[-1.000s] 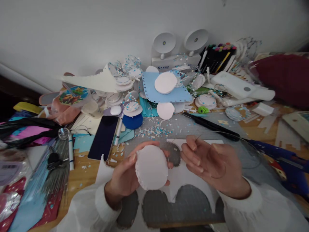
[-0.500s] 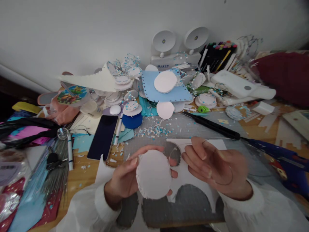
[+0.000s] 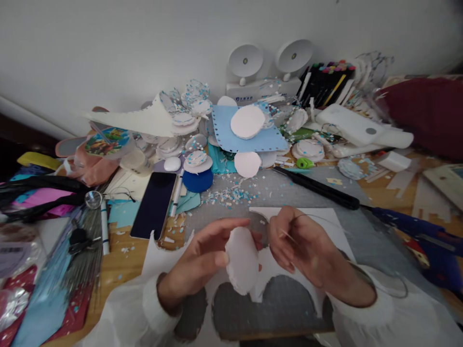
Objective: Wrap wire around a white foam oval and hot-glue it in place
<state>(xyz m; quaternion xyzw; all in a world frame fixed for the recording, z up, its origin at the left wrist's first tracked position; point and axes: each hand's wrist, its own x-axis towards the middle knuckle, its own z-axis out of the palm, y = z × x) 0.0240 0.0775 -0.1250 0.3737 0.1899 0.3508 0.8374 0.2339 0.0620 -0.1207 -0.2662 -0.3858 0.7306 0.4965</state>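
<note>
My left hand (image 3: 198, 262) is closed around a white round disc (image 3: 242, 265) with a ragged edge. Its thumb presses the near left side, and the disc is tilted so that it looks like a narrow oval. Just to the right, my right hand (image 3: 300, 248) is apart from the disc, its fingers curled in a pinch. A thin wire (image 3: 321, 218) runs out from those fingers and loops back over the wrist towards the sleeve. Under both hands lies a white sheet (image 3: 334, 224) with large round cut-outs.
A grey cutting mat (image 3: 267, 193) covers the middle, strewn with blue and white bits (image 3: 237, 195). On the left are a phone (image 3: 155, 205) and a white marker (image 3: 177, 195). To the right lie a long black tool (image 3: 321, 189) and a blue glue gun (image 3: 415, 225). White decorated discs (image 3: 197, 161) stand behind.
The disc has turned from nearly face-on to a slanted view and shifted slightly right. My right hand has rotated, and the wire's loop has moved outward to the right.
</note>
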